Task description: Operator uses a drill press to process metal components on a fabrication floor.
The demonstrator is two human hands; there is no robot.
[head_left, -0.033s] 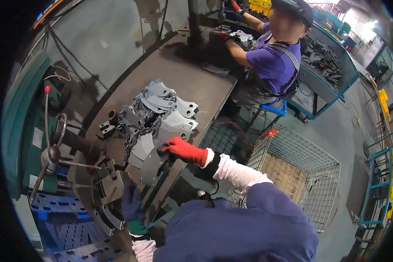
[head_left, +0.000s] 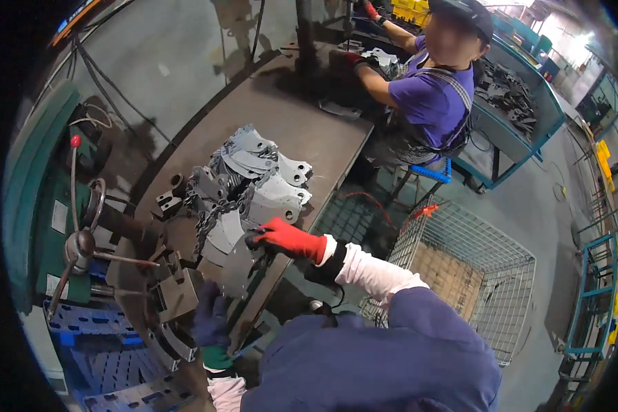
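My right hand (head_left: pixel 287 238), in a red glove with dark fingertips, is closed on the upper edge of a flat grey metal plate (head_left: pixel 237 270), which hangs tilted over the table's near edge. Lower left, my left hand (head_left: pixel 211 317) wears a dark blue glove. Its fingers stretch upward, apart from one another and with nothing visible in them, just beside a metal block fixture (head_left: pixel 180 294) and near the plate's lower end. Beyond my right hand lies a heap of grey curved metal plates (head_left: pixel 254 165) with holes and toothed edges.
A green machine with a red-knobbed lever handle (head_left: pixel 79 248) stands at left, above blue plastic pallets (head_left: pixel 117 364). A wire mesh cage (head_left: pixel 508 281) is at right. Across the table (head_left: pixel 309 134), a co-worker in a purple shirt (head_left: pixel 429 103) sits near a bin of dark parts (head_left: pixel 508 96).
My left hand has shifted slightly up and right, toward the plate. The plate in my right hand has tilted a little.
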